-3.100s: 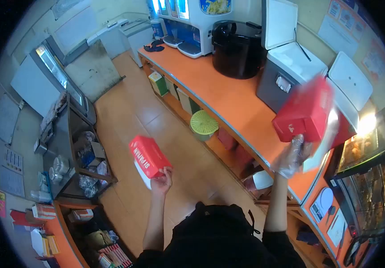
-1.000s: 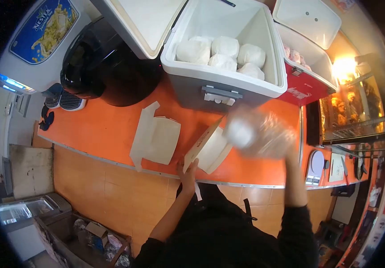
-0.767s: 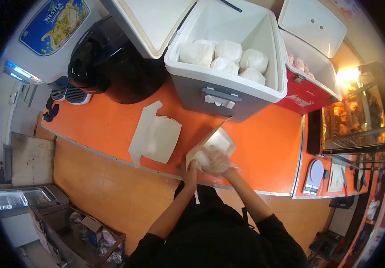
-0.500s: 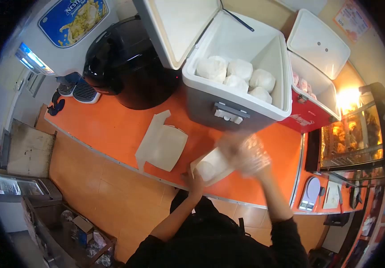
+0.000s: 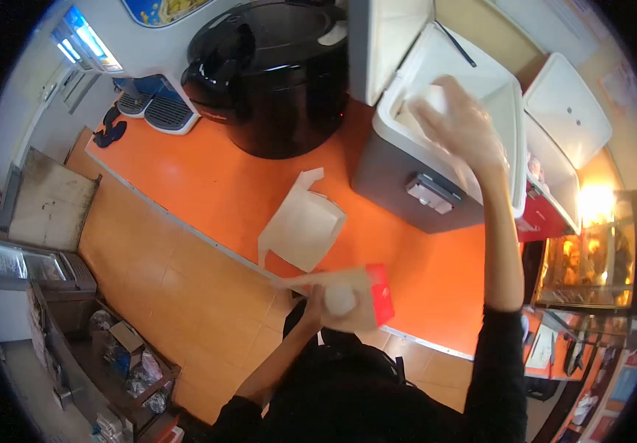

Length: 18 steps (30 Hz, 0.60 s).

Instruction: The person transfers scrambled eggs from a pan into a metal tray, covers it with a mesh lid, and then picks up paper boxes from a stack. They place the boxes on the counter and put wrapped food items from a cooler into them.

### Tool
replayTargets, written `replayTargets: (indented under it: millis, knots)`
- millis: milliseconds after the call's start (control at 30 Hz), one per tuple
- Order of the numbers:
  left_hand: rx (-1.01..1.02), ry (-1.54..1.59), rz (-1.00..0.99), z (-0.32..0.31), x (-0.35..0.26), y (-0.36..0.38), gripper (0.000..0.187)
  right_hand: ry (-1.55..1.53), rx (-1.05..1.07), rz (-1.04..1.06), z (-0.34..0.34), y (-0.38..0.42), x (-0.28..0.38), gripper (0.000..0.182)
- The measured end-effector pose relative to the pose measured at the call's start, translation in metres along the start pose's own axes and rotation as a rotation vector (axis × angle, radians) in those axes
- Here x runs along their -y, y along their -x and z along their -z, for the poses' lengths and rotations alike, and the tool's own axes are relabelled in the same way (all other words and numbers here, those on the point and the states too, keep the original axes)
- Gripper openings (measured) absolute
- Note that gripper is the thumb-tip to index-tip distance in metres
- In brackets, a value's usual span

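Observation:
Near the counter's front edge, my left hand (image 5: 314,304) grips the side of an open cardboard box (image 5: 361,316) with a red end. One round white wrapped item (image 5: 339,299) lies in that box. Over the open grey and white cooler (image 5: 388,166) is my right hand (image 5: 466,129), in a clear plastic glove and blurred. Its fingers are around or against a white wrapped item (image 5: 432,100); the grip is partly hidden. Another open cardboard box (image 5: 304,225) rests on the orange counter (image 5: 222,199).
A large black cooker (image 5: 281,111) stands behind the counter boxes. Right of the cooler are an open red cooler (image 5: 543,214) and a lit glass display (image 5: 591,273). A drip tray (image 5: 171,114) sits at the far left.
My right hand has moved from the box up and right to the grey cooler. The box in my left hand is turned, its red end now showing. The view has shifted.

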<state>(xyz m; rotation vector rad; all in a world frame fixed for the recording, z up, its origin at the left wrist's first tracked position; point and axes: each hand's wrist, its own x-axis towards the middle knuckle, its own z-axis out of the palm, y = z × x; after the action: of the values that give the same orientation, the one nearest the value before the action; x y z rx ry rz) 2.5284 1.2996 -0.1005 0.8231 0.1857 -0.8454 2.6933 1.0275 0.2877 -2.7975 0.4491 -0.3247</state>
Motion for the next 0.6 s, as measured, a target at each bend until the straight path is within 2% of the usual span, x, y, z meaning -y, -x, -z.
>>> replayTargets:
  millis: [100, 167, 233, 267, 300, 367, 433, 467, 500, 567, 600]
  knots:
    - [-0.013, -0.015, -0.058, 0.018, -0.028, 0.049, 0.063, -0.404, 0.147, 0.052, -0.021, 0.075, 0.033, 0.045]
    - [-0.102, -0.044, -0.128, 0.037, -0.041, 0.08, 0.061, -0.336, 0.512, 0.015, -0.045, 0.088, 0.06, 0.047]
    - [-0.219, -0.069, -0.204, 0.06, -0.054, 0.106, 0.059, -0.174, 0.613, 0.087, -0.161, 0.102, 0.061, 0.058]
    - [-0.281, -0.083, -0.234, 0.071, -0.06, 0.116, 0.058, -0.068, 0.612, 0.177, -0.224, 0.11, 0.059, 0.052]
    - [-0.349, -0.08, -0.253, 0.083, -0.064, 0.129, 0.057, 0.052, 0.54, 0.318, -0.291, 0.125, 0.053, 0.047]
    - [-0.488, -0.046, -0.23, 0.107, -0.07, 0.145, 0.057, 0.147, 0.35, 0.419, -0.379, 0.148, 0.042, 0.037]
    - [-0.63, 0.035, -0.152, 0.131, -0.08, 0.155, 0.06, 0.104, 0.249, 0.248, -0.36, 0.149, 0.046, 0.04]
    - [-0.617, 0.029, -0.15, 0.138, -0.085, 0.156, 0.06, 0.075, 0.196, 0.164, -0.348, 0.149, 0.049, 0.041]
    - [-0.603, 0.025, -0.148, 0.141, -0.09, 0.157, 0.06, 0.111, 0.035, 0.111, -0.344, 0.142, 0.039, 0.046]
    - [-0.558, 0.05, -0.156, 0.145, -0.095, 0.158, 0.061, 0.084, 0.094, -0.021, -0.284, 0.103, 0.024, 0.049]
    - [-0.524, 0.075, -0.161, 0.146, -0.095, 0.158, 0.063, 0.046, 0.386, -0.089, -0.28, 0.079, 0.014, 0.048]
